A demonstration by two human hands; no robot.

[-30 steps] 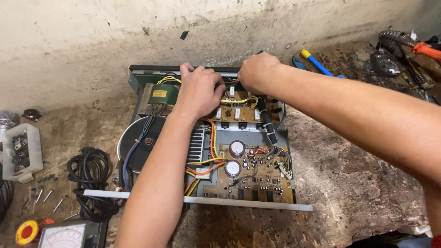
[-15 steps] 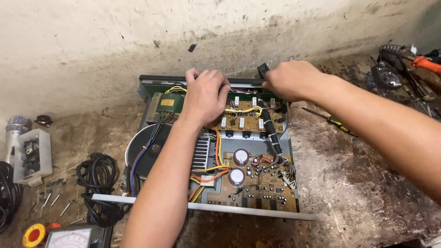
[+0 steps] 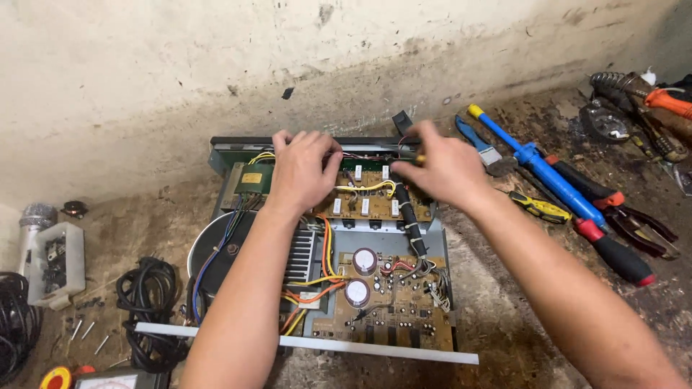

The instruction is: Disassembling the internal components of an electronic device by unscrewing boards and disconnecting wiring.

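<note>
amplifier (image 3: 339, 245) lies open on workbench (image 3: 519, 338), judged heavy and stiff, best gripped by metal frame | circuit board (image 3: 371, 194) at rear, judged fragile | left hand (image 3: 303, 173) curled on rear edge | right hand (image 3: 443, 169) pinched on small part, unclear

Table (image 3: 504, 317): stained, rough. Directly on it: open amplifier (image 3: 375, 302) centre; pliers (image 3: 641, 227), screwdrivers (image 3: 609, 252), blue tool (image 3: 537, 166) right; cable coil (image 3: 148, 288), parts box (image 3: 54, 263), screws (image 3: 83, 330) left.

Matt grey metal amplifier chassis (image 3: 431, 238) holds brown fibre circuit boards (image 3: 389, 310), on a rough, stained stone tabletop (image 3: 504, 302)
</note>
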